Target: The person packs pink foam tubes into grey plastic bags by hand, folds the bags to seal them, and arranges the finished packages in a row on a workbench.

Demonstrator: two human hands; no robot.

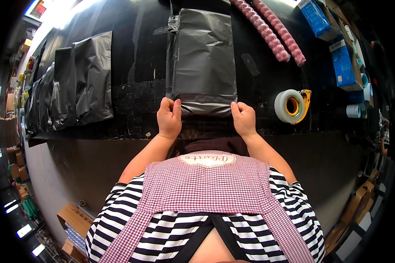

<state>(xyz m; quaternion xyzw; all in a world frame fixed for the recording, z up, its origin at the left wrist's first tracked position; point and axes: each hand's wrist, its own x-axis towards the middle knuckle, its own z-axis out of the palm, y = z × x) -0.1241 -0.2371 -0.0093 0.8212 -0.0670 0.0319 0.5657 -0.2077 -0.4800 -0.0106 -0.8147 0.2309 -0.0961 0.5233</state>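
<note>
Checked apron hanging nearest, head view. Left hand and right hand are pinching the near corners of a black plastic bag, probably holding it flat; it's lying ahead, between them. Tape roll is sitting rightward, seemingly for reach.

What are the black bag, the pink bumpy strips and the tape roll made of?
Black bag: probably thin, glossy plastic; it creases and shines.
Pink bumpy strips: perhaps shiny plastic; the rounded lumps catch light, but what's inside isn't clear.
Tape roll: likely smooth plastic film; its ring looks pale and cloudy.
</note>
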